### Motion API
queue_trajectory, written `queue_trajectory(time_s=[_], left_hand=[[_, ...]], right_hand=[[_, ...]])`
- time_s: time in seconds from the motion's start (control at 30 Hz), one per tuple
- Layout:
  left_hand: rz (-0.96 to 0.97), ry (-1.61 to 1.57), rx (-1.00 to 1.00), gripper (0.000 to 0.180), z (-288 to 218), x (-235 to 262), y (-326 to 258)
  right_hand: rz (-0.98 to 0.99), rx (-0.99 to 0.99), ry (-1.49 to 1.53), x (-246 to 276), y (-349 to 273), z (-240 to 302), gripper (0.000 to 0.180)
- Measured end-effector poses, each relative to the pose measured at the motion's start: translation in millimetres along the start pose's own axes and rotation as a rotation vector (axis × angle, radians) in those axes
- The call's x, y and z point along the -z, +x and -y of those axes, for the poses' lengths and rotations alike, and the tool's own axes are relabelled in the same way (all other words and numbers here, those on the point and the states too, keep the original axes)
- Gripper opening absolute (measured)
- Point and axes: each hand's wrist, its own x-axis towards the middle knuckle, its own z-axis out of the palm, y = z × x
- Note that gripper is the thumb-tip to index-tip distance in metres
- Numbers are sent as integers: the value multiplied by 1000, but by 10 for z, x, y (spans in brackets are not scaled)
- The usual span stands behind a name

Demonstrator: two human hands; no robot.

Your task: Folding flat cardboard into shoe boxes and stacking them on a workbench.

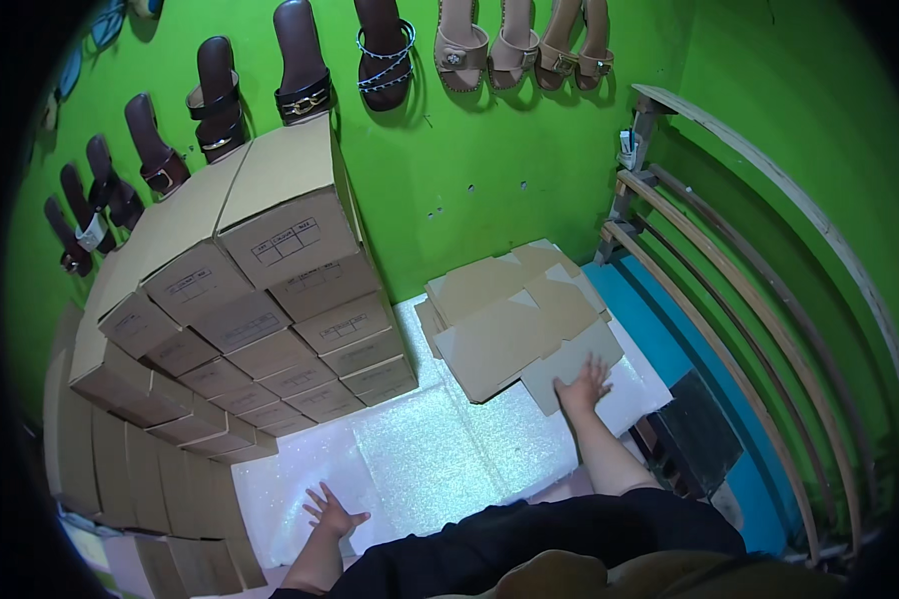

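Flattened cardboard boxes (pixel 504 344) lie in a loose pile at the far right of a table covered with white foam sheeting (pixel 425 449). My right hand (pixel 584 384) rests with fingers spread at the near edge of this pile, on or just over the lowest flap; whether it presses down I cannot tell. Over the near left part of the foam is my left hand (pixel 335 513), its fingers apart and nothing in it. Left of it rise stacked closed cardboard boxes (pixel 315 364), several layers high, with printed label grids on their ends.
Sandals (pixel 300 60) hang in a row along the green wall (pixel 499 150). To the right stands a wooden slatted rack (pixel 729 270) before a turquoise panel (pixel 759 439). A dark box-like object (pixel 699 429) sits beside the table's right edge. More boxes (pixel 130 469) line the left side.
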Motion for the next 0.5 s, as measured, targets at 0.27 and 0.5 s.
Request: queue_trajectory(time_s=[0.27,0.5], left_hand=[[17,18,9,154,-15,17,19],[25,60,10,151,-72,44,-42]], right_hand=[[311,568,-187,-61,-309,1208,111],[386,626,-262,-459,-498,1802,108]])
